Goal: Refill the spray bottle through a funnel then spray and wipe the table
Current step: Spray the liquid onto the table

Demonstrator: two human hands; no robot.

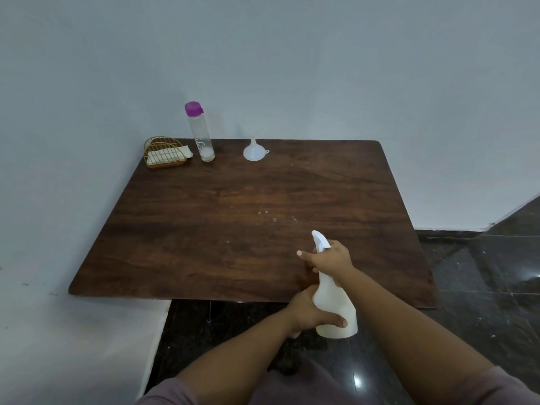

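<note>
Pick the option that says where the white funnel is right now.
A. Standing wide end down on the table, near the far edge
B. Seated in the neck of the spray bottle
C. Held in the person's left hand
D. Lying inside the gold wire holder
A: the funnel stands wide mouth down, spout up, on the table near its far edge, right of the clear bottle with the purple cap, well apart from the spray bottle that both hands hold.

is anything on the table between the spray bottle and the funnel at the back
Nothing visible. The spray bottle is held in both hands at the near edge, and the table between it and the funnel shows only bare wood with small specks.
</note>
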